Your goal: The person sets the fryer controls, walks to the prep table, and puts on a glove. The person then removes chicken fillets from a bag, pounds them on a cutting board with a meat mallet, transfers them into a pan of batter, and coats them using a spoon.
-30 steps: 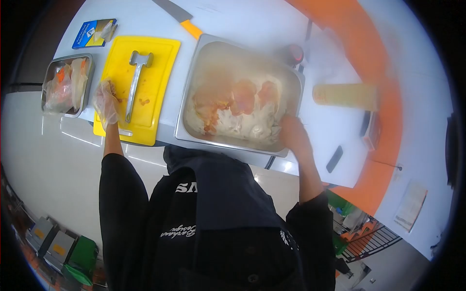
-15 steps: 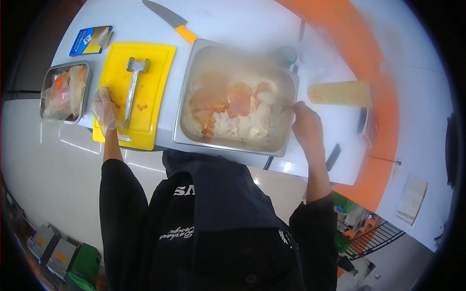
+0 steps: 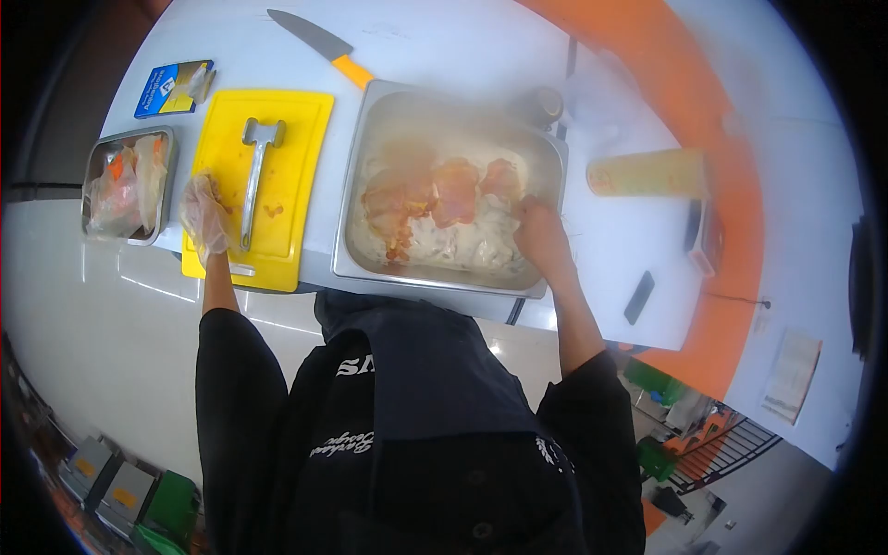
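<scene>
My left hand, in a clear plastic glove, rests at the left edge of the yellow cutting board, its fingers loosely stretched and holding nothing I can see. Beside it on the board lies a metal meat mallet. Over the right part of a deep metal pan is my bare right hand, fingers drawn together; anything between them is hidden. Several pieces of raw meat lie in the pan on a pale, creamy layer, with reddish seasoning on the left pieces.
A knife with a yellow handle lies behind the pan. On the left are a blue-yellow box and a small metal tray holding plastic-wrapped contents. To the right lie a pale cylindrical container and a dark flat object.
My right hand has moved left from the pan's right rim to over its contents, fingers still together. My left hand stays at the board's edge. The view has shifted slightly.
</scene>
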Tool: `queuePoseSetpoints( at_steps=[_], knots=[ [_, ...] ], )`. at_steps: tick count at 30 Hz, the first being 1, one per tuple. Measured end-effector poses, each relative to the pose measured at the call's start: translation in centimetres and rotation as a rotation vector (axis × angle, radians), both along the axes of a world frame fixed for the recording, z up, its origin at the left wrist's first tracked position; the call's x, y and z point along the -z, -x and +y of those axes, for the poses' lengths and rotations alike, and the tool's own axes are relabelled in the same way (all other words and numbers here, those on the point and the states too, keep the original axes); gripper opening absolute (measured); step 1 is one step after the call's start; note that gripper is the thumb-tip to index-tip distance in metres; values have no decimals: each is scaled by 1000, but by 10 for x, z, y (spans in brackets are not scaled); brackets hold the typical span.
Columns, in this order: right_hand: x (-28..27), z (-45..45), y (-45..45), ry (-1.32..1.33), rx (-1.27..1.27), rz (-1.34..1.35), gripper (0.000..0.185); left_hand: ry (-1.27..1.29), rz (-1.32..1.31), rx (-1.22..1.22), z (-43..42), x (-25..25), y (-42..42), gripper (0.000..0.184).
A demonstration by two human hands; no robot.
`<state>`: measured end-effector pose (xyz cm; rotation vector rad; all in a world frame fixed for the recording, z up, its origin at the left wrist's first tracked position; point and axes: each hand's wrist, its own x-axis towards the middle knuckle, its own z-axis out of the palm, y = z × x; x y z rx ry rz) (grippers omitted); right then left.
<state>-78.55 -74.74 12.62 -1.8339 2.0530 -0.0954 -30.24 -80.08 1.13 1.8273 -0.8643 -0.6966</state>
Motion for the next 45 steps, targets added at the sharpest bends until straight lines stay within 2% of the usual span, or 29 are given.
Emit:
queuePoseSetpoints(
  at_steps=[2, 5, 10, 13, 16, 19, 21, 26, 29, 32, 35, 38, 42, 45],
  knots=[
    [-3, 0, 8, 44, -10, -124, 19, 57, -3, -15, -1, 7, 1, 33],
    [-28, 2, 19, -4, 170, -152, 18, 75, 37, -65, -2, 3, 5, 32],
    [-53, 7, 35, 84, 181, -129, 15, 74, 20, -71, -1, 5, 6, 31],
    [-44, 9, 30, 79, 121, 150, 17, 74, 30, -26, -2, 3, 4, 31],
    [-59, 7, 26, 111, 189, 289, 17, 107, 94, -55, -1, 3, 4, 30],
    [-52, 13, 28, 63, 6, 208, 16, 78, 58, -57, -2, -1, 6, 28],
    [-47, 15, 23, 16, 89, 303, 19, 123, 58, -72, -3, 4, 8, 28],
    [-50, -3, 7, 199, 133, 339, 13, 8, -17, -62, 0, -6, 6, 31],
    [-12, -15, 3, 62, -11, 483, 13, 78, -18, -44, -3, 7, 5, 32],
    [22, -32, -2, 78, 32, 409, 16, 103, -12, -66, -2, 5, 6, 32],
    [11, -39, 19, 100, 11, 265, 22, 73, -55, -48, 0, -7, 8, 32],
    [-1, -34, 33, 227, 219, -55, 29, 44, -33, -32, 0, -4, 5, 32],
    [-39, -20, 27, 181, 326, -93, 23, 85, 3, -66, -2, 7, 3, 31],
    [-54, -6, 22, 110, 280, -52, 21, 2, -15, -60, 0, -10, 10, 31]
  ],
)
